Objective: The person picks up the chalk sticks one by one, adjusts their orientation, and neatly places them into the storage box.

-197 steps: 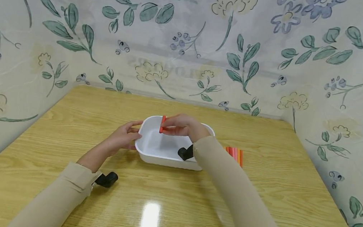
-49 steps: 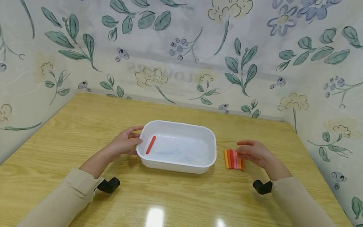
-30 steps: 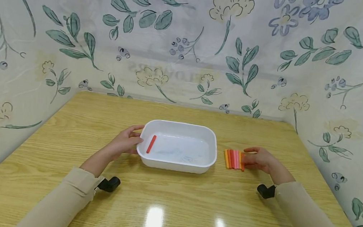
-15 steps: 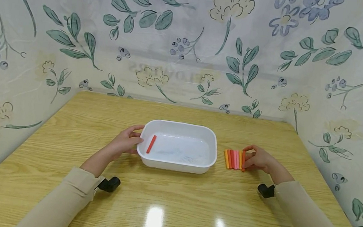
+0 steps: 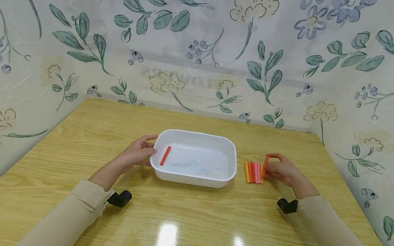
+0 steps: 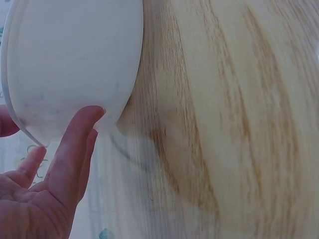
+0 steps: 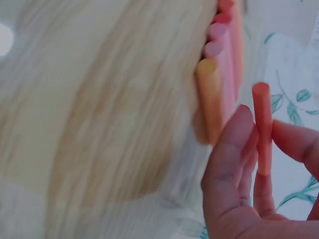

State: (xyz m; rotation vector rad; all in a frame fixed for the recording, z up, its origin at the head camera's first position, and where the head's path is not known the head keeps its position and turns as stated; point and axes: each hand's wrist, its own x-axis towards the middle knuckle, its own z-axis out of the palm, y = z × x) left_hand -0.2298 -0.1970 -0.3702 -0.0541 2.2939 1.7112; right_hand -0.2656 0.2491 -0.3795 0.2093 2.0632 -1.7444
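A white plastic tub (image 5: 192, 180) stands on the table, one red stick (image 5: 165, 156) lying inside at its left end. My left hand (image 5: 137, 151) holds the tub's left end; in the left wrist view, fingers of this hand (image 6: 55, 184) touch the outer wall. At the right, my right hand (image 5: 285, 173) pinches an orange-red round stick (image 5: 265, 165) between thumb and fingers. The right wrist view has that flat-ended stick (image 7: 263, 127) upright in the fingers. Just left of the hand lies a row of several sticks (image 5: 253, 173) in yellow, orange, red and pink.
A wooden table (image 5: 189, 216) carries everything. Behind and at both sides rises a floral-patterned sheet (image 5: 204, 41). Black wrist mounts (image 5: 120, 198) stick out at both sleeves.
The red stick held earlier now lies in the tub. My right hand has come back to the row, pinched the orange-red stick at its right end and lifted it. My left hand stays put.
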